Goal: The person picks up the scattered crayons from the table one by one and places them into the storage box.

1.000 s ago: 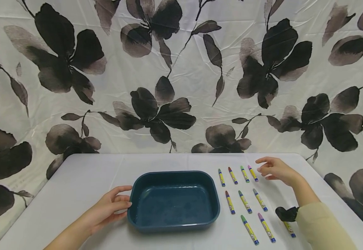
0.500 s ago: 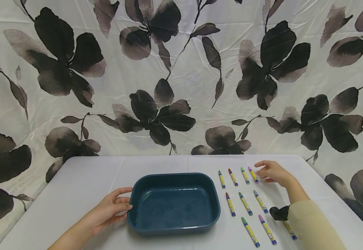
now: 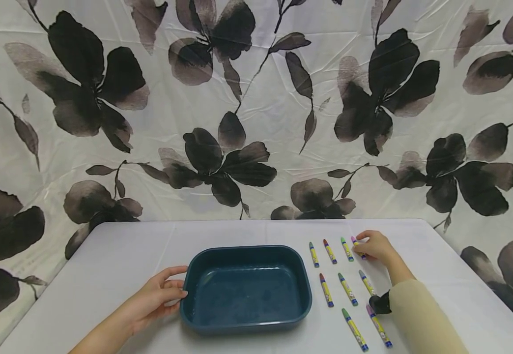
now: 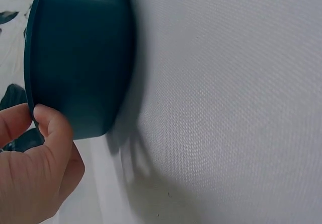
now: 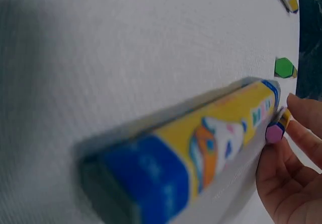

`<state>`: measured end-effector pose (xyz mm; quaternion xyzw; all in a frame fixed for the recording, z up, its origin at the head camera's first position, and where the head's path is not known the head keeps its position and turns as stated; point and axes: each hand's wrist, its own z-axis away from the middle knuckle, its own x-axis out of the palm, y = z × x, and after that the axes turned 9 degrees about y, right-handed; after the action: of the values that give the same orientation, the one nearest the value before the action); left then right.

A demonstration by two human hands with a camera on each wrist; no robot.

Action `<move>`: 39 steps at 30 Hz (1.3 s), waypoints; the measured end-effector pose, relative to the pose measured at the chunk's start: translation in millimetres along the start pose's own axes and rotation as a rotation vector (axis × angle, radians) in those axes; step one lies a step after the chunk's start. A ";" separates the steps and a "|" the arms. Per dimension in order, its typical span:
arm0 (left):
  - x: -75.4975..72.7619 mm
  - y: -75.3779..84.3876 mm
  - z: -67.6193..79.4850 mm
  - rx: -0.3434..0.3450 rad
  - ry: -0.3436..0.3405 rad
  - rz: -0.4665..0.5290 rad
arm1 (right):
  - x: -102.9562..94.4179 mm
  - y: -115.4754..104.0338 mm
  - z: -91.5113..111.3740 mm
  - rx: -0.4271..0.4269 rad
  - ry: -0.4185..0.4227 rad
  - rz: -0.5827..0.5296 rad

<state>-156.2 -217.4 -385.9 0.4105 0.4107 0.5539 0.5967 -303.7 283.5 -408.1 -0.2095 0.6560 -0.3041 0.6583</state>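
A dark teal rectangular dish (image 3: 247,324) stands on the white table. My left hand (image 3: 161,292) holds its left rim; in the left wrist view, the thumb (image 4: 55,128) lies against the outer wall with a finger across the rim. To the right, several yellow-and-blue-wrapped crayons lie in loose rows. At the far row's right end, my right hand (image 3: 376,247) has thumb and fingers around a pink crayon (image 5: 274,132), which still lies on the table. A green crayon (image 3: 347,249) is just left of it.
A grey-tipped crayon (image 5: 211,148) lies under the right wrist, large in that view. Other crayons include a red-brown one (image 3: 326,290), a green one (image 3: 355,329) and a purple one (image 3: 379,326). Behind the table hangs a floral cloth (image 3: 256,196).
My right hand has moved left and slightly toward me, closing around the pink crayon. The right sleeve now covers the crayon at the near right. The left hand stays on the dish.
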 end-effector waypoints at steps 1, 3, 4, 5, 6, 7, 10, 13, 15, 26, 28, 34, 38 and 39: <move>0.0 -0.4 0.1 -0.003 -0.002 0.007 | 2.3 -0.2 -0.9 0.001 0.007 0.022; -0.3 -0.8 -0.2 -0.009 -0.011 0.020 | 5.7 -0.3 -2.8 -0.001 0.014 0.055; -0.4 -0.9 -0.4 -0.012 -0.014 0.029 | 6.7 -0.5 -3.2 0.002 0.016 0.069; -0.4 -0.9 -0.6 -0.013 -0.019 0.036 | 7.5 -0.5 -3.7 0.005 0.016 0.079; -0.5 -0.9 -0.7 -0.015 -0.022 0.042 | 8.1 -0.3 -4.0 0.006 0.015 0.089; -0.5 -0.8 -0.7 -0.016 -0.023 0.045 | 8.4 -0.4 -3.9 0.008 0.016 0.094; -0.3 -0.5 -0.4 -0.018 -0.022 0.045 | 8.7 -0.7 -3.5 0.015 0.015 0.097; -0.3 0.2 0.4 -0.020 -0.020 0.042 | 8.4 -1.9 -3.3 0.019 0.009 0.095; -0.4 0.4 1.0 -0.019 -0.021 0.042 | 7.9 -2.7 -3.2 0.018 0.003 0.100; -1.6 -1.0 0.8 -0.017 -0.052 0.067 | 1.8 -2.0 -3.0 0.001 -0.026 0.013; -2.1 -1.2 1.1 -0.019 -0.056 0.069 | 1.6 -1.2 -3.3 0.008 -0.030 -0.006; -4.3 -2.4 1.5 -0.029 -0.076 0.086 | -0.1 -2.4 -1.6 0.032 -0.041 -0.064; -4.1 -1.7 0.1 -0.030 -0.080 0.095 | -2.2 -6.2 0.0 0.049 -0.028 -0.107; -4.3 -1.7 0.0 -0.030 -0.080 0.094 | -2.7 -8.0 0.6 0.050 -0.028 -0.120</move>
<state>-155.9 -221.8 -387.3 0.4420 0.3585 0.5705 0.5921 -304.0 279.5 -400.7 -0.2363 0.6252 -0.3563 0.6529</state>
